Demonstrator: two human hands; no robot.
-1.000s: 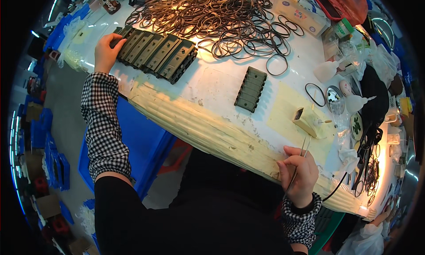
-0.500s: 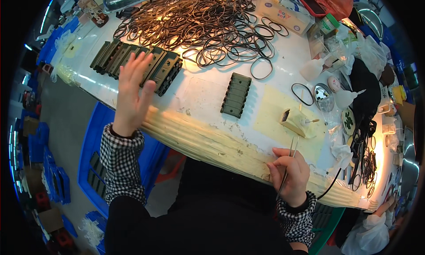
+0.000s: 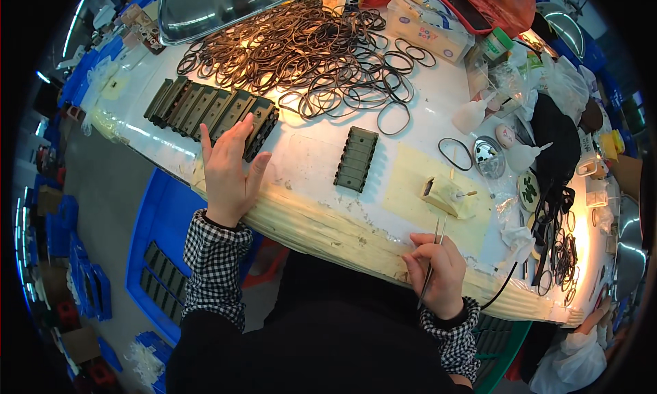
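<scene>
My left hand (image 3: pixel 231 182) is open, its fingers spread at the near right end of a row of dark green ribbed plastic parts (image 3: pixel 205 112); nothing shows in its grasp. Whether the fingertips touch the end part cannot be told. A single green part (image 3: pixel 356 159) of similar kind lies by itself on the table, between my two hands and farther away. Over the table's front edge, my right hand (image 3: pixel 443 274) is closed around thin metal tweezers (image 3: pixel 437 234), whose tips point away from me. Beyond them sits a small cream-coloured block (image 3: pixel 443 197) with a thin stick lying at it.
A big tangle of dark rubber rings (image 3: pixel 294 52) covers the table's far side. One loose ring (image 3: pixel 455 154) lies near a round metal dish (image 3: pixel 488 156). Bags and bottles crowd the right. Below the padded table edge (image 3: pixel 308 230), a blue crate (image 3: pixel 147 257) holds more green parts.
My left hand has moved right and nearer to me, away from above the row. The right hand keeps its hold on the tweezers. The whole view has shifted slightly.
</scene>
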